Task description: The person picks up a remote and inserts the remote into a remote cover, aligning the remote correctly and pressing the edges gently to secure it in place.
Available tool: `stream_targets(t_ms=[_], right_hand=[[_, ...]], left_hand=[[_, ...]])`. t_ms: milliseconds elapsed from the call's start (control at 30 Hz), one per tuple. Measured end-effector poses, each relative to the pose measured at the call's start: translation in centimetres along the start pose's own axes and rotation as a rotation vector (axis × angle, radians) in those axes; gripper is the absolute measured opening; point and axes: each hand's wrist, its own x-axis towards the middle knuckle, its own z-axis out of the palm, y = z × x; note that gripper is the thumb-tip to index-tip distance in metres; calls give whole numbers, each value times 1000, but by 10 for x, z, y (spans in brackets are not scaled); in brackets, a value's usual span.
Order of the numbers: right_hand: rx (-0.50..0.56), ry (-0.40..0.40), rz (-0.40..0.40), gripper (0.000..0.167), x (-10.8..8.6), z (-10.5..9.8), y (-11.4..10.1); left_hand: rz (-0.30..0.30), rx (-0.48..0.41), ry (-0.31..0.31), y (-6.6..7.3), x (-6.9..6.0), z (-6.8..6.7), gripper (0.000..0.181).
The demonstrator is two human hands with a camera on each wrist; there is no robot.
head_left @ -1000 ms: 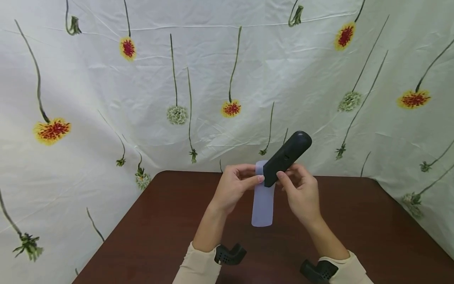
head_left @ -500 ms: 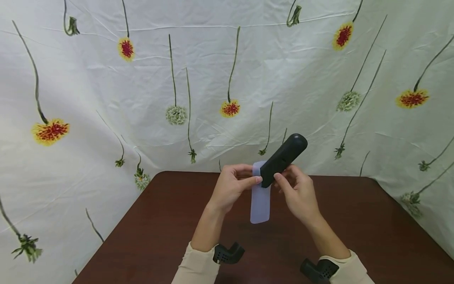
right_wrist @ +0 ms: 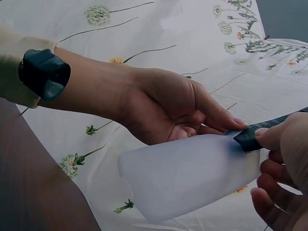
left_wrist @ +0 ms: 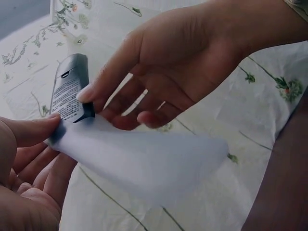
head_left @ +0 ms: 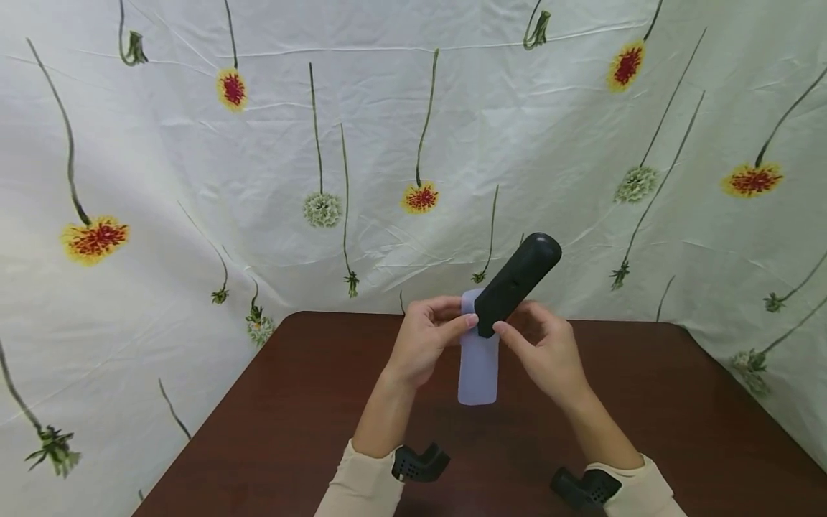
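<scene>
A black remote control (head_left: 520, 280), with printed text on its back in the left wrist view, slants up to the right above the table. Its lower end overlaps the upper part of a translucent pale-lilac sleeve (head_left: 478, 373), which hangs downward. A dark patch shows through the sleeve there; how much of the remote is inside, I cannot tell. My left hand (head_left: 416, 341) pinches the sleeve near its upper end, thumb in front beside the remote. My right hand (head_left: 554, 352) holds the remote's lower end, its thumb on the near face and the other fingers partly hidden behind.
A dark brown table (head_left: 310, 416) spreads below both hands. Behind it hangs a white cloth (head_left: 375, 108) with printed flowers. Black camera mounts (head_left: 421, 462) sit at both wrists, over cream sleeve cuffs.
The remote has shifted slightly left overall, dipping a little and then rising again. My right thumb has slid left toward its lower end. Both hands keep their grip.
</scene>
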Motion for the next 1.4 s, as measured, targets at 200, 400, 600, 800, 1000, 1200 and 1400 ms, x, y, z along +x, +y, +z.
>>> stream_targets(t_ms=[200,400,600,800,1000,1200,1400], right_hand=[[-16,-139,28,27,1,-6,1],[43,-156,41,31,2,-7,2],[69,-124,-32,32,2,-3,3],[-16,-54,-180,20,2,0,5],[-83,-10,-266,18,2,2,3],[-97,24,-312,19,3,3,4],[-107,83,-351,17,3,5,6]], left_hand=[[-5,-47,17,-4,1,0,26],[-2,-116,16,-3,1,0,28],[-1,-156,4,-5,2,1,27],[5,-167,9,-4,2,2,27],[13,-92,72,-1,2,3,26],[18,-26,113,0,2,5,26],[20,-9,155,1,2,6,24]])
